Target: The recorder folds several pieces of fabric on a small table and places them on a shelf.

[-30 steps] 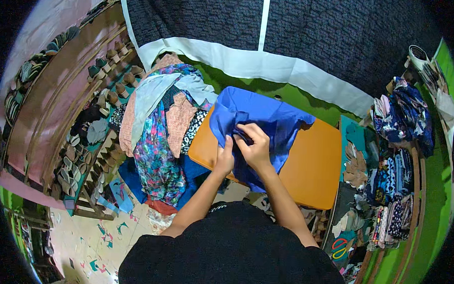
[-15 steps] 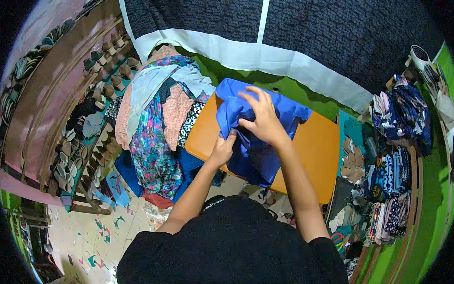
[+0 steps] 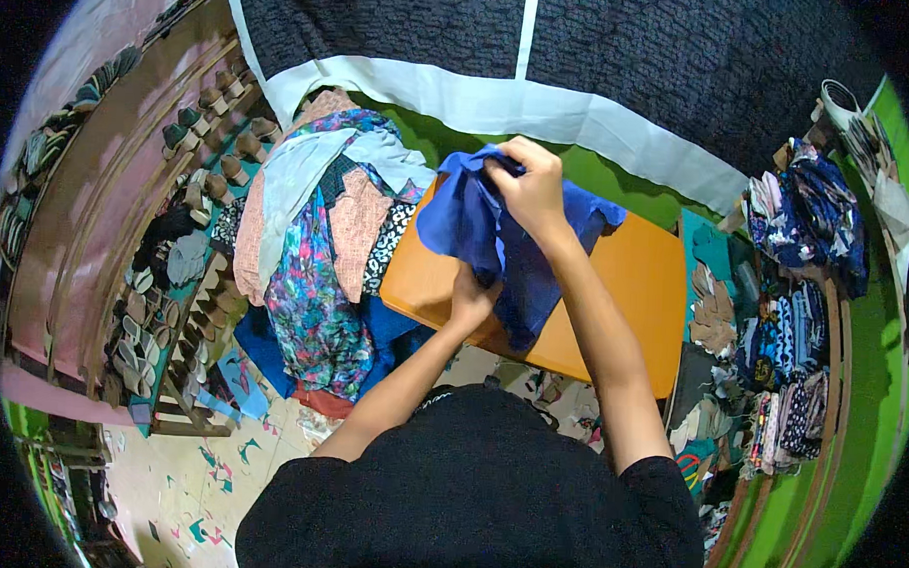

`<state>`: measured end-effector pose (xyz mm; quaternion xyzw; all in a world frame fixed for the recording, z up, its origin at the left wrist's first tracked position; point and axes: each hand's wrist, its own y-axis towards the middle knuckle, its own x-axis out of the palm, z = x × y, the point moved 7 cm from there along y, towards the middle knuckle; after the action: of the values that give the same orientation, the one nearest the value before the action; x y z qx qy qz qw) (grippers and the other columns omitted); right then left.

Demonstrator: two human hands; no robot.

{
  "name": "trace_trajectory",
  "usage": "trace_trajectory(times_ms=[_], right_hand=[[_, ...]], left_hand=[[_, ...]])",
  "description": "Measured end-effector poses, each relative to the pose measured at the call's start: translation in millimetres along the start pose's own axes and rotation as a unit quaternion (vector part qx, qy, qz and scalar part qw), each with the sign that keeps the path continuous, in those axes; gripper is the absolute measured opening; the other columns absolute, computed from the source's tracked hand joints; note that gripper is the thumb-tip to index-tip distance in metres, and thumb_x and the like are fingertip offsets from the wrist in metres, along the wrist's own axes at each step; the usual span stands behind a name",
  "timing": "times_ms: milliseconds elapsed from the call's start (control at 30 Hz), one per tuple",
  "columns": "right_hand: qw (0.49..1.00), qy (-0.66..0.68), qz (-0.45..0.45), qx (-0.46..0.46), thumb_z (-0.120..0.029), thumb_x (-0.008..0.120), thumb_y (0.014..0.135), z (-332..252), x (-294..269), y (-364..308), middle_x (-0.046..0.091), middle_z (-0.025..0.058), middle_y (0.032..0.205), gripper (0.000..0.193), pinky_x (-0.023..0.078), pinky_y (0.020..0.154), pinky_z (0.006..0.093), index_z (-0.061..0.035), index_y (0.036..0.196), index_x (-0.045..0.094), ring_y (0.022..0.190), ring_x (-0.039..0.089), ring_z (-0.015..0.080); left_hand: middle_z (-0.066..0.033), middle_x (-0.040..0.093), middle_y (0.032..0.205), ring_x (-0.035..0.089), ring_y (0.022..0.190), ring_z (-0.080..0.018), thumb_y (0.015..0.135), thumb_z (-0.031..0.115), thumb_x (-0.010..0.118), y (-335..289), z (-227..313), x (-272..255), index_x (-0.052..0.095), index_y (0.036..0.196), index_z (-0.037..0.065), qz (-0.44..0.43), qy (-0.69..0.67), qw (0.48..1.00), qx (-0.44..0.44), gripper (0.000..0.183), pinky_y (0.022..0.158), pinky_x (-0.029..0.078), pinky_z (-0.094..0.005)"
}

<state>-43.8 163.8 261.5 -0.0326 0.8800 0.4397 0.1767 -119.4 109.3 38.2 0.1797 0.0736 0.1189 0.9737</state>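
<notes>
A piece of blue cloth (image 3: 467, 219) hangs in folds over the orange tabletop (image 3: 629, 305), partly lifted off it. My right hand (image 3: 533, 187) is closed on its upper edge, thumb and fingers pinching the fabric near the far side of the table. Lower and to the left, my left hand (image 3: 472, 303) is closed on the cloth's underside, its fingertips mostly covered by the folds. Part of the blue cloth spreads rightward beyond my right wrist and lies on the tabletop.
Left of the table rises a heap of patterned and plain fabrics (image 3: 319, 299). Wooden racks of shoes (image 3: 208, 315) stand farther left, with scraps (image 3: 208, 466) on the tiled floor. Folded fabrics (image 3: 793, 336) fill the right side. A dark curtain (image 3: 662, 81) hangs at the back.
My right hand has moved up and closed on the cloth's upper edge, lifting it. My left hand has shifted slightly right and down, and the cloth's left part now hangs in folds.
</notes>
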Motion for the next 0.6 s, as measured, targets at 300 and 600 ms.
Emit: trace_trajectory(times_ms=[300, 600], right_hand=[[0.984, -0.029, 0.175, 0.023, -0.002, 0.059, 0.063, 19.8, -66.1, 15.8, 0.054, 0.0118, 0.065, 0.009, 0.040, 0.056, 0.0276, 0.0027, 0.070, 0.055, 0.058, 0.052, 0.0217], [0.960, -0.153, 0.193, 0.130, -0.007, 0.059, 0.070, 185.0, -237.6, 13.2, 0.056, 0.0033, 0.063, 0.010, 0.040, 0.056, 0.0238, 0.0026, 0.075, 0.058, 0.059, 0.048, 0.0083]], left_hand=[[-0.0097, 0.059, 0.094, 0.057, 0.082, -0.0300, 0.079, 0.025, 0.047, -26.0, -144.5, 51.2, 0.057, 0.095, 0.003, -0.251, 0.210, 0.915, -0.237, 0.029, 0.072, 0.047, -0.0367], [-0.0201, 0.053, 0.094, 0.057, 0.080, -0.0321, 0.083, 0.032, 0.035, 139.3, -135.2, 32.1, 0.050, 0.095, 0.002, -0.011, -0.379, 0.753, -0.537, 0.035, 0.063, 0.052, -0.0402]])
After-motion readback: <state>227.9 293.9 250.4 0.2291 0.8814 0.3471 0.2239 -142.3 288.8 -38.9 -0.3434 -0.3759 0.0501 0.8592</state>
